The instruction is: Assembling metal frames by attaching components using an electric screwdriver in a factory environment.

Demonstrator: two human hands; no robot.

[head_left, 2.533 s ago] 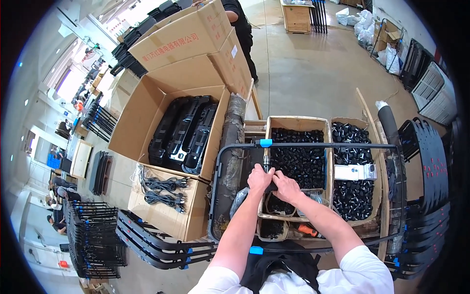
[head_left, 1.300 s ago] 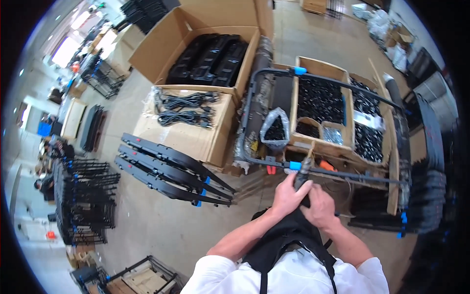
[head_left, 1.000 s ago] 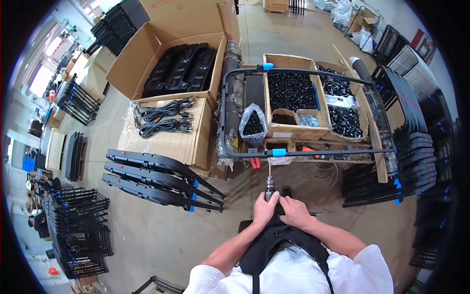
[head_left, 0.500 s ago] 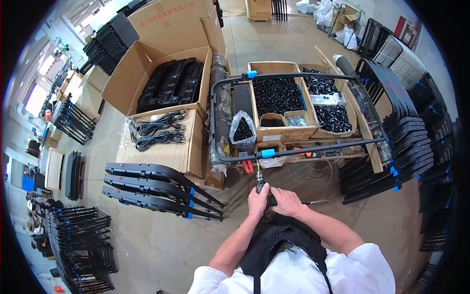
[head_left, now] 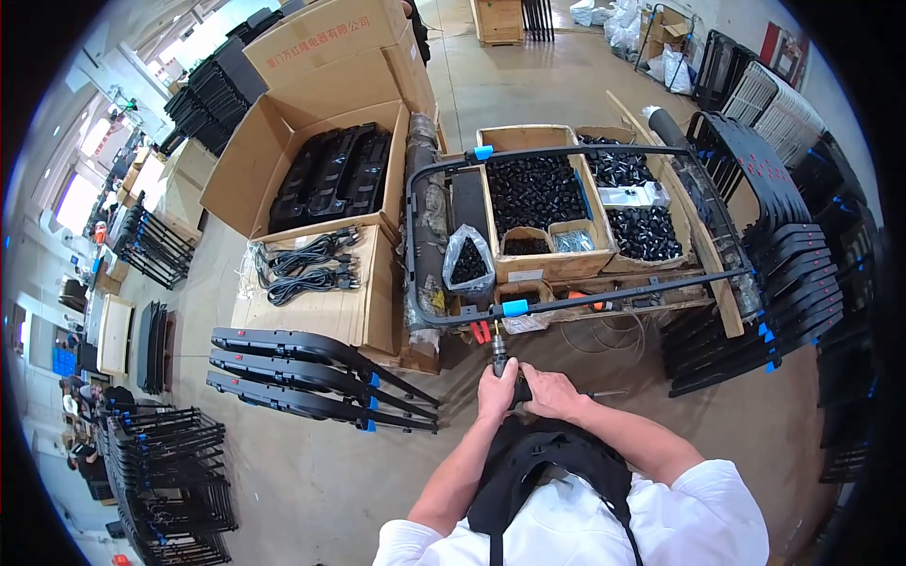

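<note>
Matt black metal tube frame [head_left: 566, 300], raw wooden crates [head_left: 533, 193], brown cardboard boxes [head_left: 311, 141]

The room is bright with soft, even light. More light pours in from the windows [head_left: 71, 203] far on the left, which look washed out. Shadows are faint. The middle looks sharp. Straight lines bend near the round black rim.

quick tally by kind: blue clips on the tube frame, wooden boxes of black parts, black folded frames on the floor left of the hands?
Blue clips on the black tube frame: 2 (far rail, near rail)
Wooden boxes of black parts: 2 (left, right)
Black folded frames on the floor: 3
Total: 7
</note>
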